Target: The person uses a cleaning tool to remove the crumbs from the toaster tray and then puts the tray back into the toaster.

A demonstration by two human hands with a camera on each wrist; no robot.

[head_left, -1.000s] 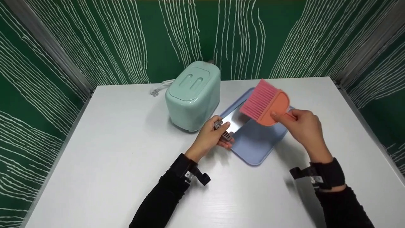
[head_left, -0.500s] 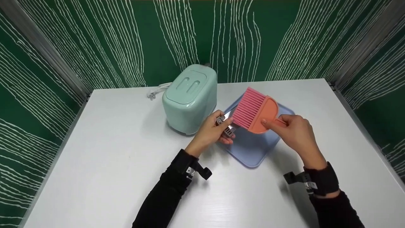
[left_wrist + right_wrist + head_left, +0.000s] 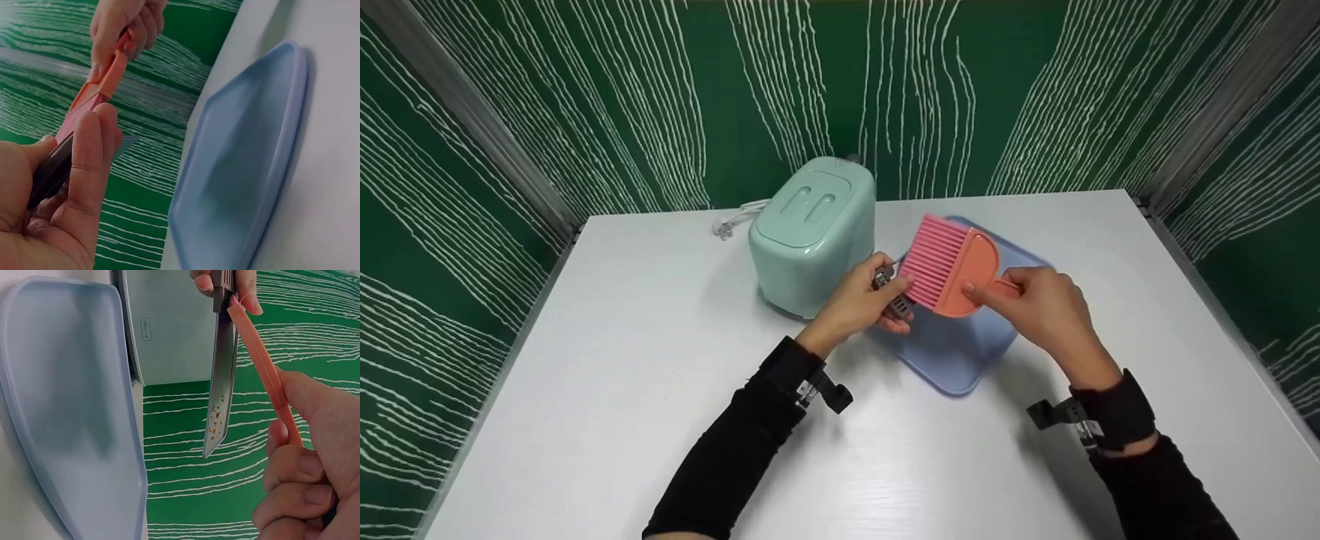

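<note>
In the head view my left hand (image 3: 859, 300) grips the grey slotted end of a crumb tray (image 3: 900, 305). Its long metal pan (image 3: 223, 371) shows best in the right wrist view, with brown crumbs (image 3: 216, 423) near the far end. Between thumb and fingers, my right hand (image 3: 1046, 307) pinches the handle of an orange brush (image 3: 971, 277) with pink bristles (image 3: 934, 259). Those bristles lie over the crumb tray close to my left thumb and hide most of the pan from the head camera. Whether they press on the metal, I cannot tell.
Below both hands a light blue tray (image 3: 956, 375) lies on the white table (image 3: 660, 420). A mint-green toaster (image 3: 799, 259) with a lid on top stands just left of it. Its white cord and plug (image 3: 725, 227) lie behind. Green walls with white lines enclose the table.
My right hand has brought the brush left and slightly down, so its bristles now cover the crumb tray up to the grey end. My left hand keeps its grip and has shifted little.
</note>
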